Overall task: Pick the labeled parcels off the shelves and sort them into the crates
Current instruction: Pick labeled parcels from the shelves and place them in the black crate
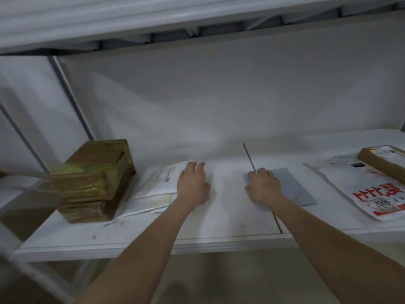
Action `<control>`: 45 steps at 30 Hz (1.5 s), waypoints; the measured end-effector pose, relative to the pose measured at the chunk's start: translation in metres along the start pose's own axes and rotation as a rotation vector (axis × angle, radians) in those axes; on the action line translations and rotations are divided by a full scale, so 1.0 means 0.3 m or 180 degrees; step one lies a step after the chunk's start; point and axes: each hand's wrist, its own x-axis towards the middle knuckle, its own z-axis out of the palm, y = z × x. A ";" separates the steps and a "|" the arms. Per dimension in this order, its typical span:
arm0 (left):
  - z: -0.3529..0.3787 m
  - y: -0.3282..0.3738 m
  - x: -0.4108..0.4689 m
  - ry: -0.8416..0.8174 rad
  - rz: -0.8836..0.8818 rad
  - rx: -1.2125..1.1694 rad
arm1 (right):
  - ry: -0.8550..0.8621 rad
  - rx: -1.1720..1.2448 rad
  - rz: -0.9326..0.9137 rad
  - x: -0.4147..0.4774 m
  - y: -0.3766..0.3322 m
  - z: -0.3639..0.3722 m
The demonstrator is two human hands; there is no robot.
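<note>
Both my arms reach onto a white shelf [219, 224]. My left hand [192, 183] lies palm down, fingers spread, on the right edge of a stack of flat white mailer parcels [157, 185]. My right hand [264, 186] rests, fingers loosely bent, on the near left part of a flat pale blue envelope parcel [295, 187]. Neither parcel is lifted off the shelf. No crate is in view.
A brown cardboard box wrapped in yellowish tape [94, 181] stands at the shelf's left. At the right lie a white bag with red print [370, 191] and a brown parcel with a label [385, 160] partly on top of it. An upper shelf [153, 23] hangs overhead.
</note>
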 end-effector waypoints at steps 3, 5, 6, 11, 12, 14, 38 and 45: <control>-0.035 -0.130 -0.003 -0.0221 -0.0872 -0.0053 | -0.0243 0.0898 -0.0248 0.018 -0.167 -0.024; -0.032 -0.200 -0.013 -0.0504 -0.1353 -0.0287 | -0.0428 0.1244 -0.0384 0.015 -0.269 -0.024; -0.026 -0.223 -0.020 -0.0620 -0.1511 -0.0345 | -0.0513 0.1369 -0.0446 0.011 -0.309 -0.020; -0.020 -0.264 -0.033 -0.0558 -0.1102 0.0300 | -0.0891 0.2187 -0.0426 -0.009 -0.397 0.013; -0.030 -0.268 -0.035 -0.0442 -0.1046 0.0339 | -0.0890 0.2297 -0.0384 -0.012 -0.399 0.015; -0.079 -0.281 -0.034 -0.0018 -0.1045 0.0268 | -0.0761 0.2459 -0.0308 -0.014 -0.395 0.011; 0.119 0.110 0.050 -0.0538 -0.0997 -0.1471 | 0.0091 0.1108 0.0443 -0.030 0.020 -0.052; 0.185 0.319 0.048 -0.1045 -0.0671 -0.1161 | -0.0346 0.0244 -0.0097 -0.068 0.090 0.016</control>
